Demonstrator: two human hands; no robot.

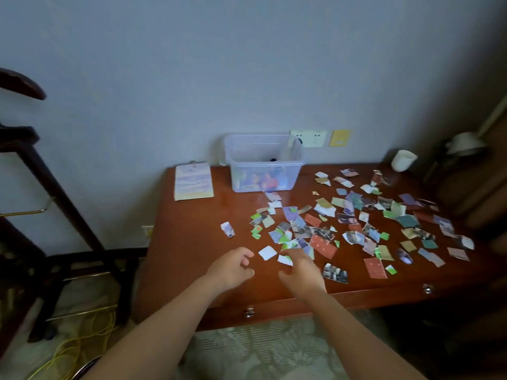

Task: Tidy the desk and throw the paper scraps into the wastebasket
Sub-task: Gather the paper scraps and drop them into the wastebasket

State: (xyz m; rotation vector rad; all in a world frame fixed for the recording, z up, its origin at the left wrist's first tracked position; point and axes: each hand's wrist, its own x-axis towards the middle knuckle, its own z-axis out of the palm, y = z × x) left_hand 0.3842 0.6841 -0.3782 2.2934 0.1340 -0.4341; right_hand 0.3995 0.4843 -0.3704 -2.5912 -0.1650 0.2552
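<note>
Several torn colourful paper scraps point(354, 223) lie scattered over the middle and right of the red-brown wooden desk point(192, 242). A clear plastic bin point(295, 167) with some scraps inside stands at the back by the wall. My left hand point(233, 266) hovers near the desk's front edge with loosely curled fingers and holds nothing. My right hand point(300, 268) is beside it, fingers bent over a white-and-green scrap point(284, 260) that lies between its fingertips and thumb. A white square scrap point(267, 252) lies between the two hands.
A spiral notepad point(193, 183) lies at the desk's back left. A white cup point(403, 160) stands at the back right. A dark wooden rack point(55, 187) stands left of the desk, with yellow cable point(71, 349) on the floor. Drawer knobs point(249, 311) line the desk front.
</note>
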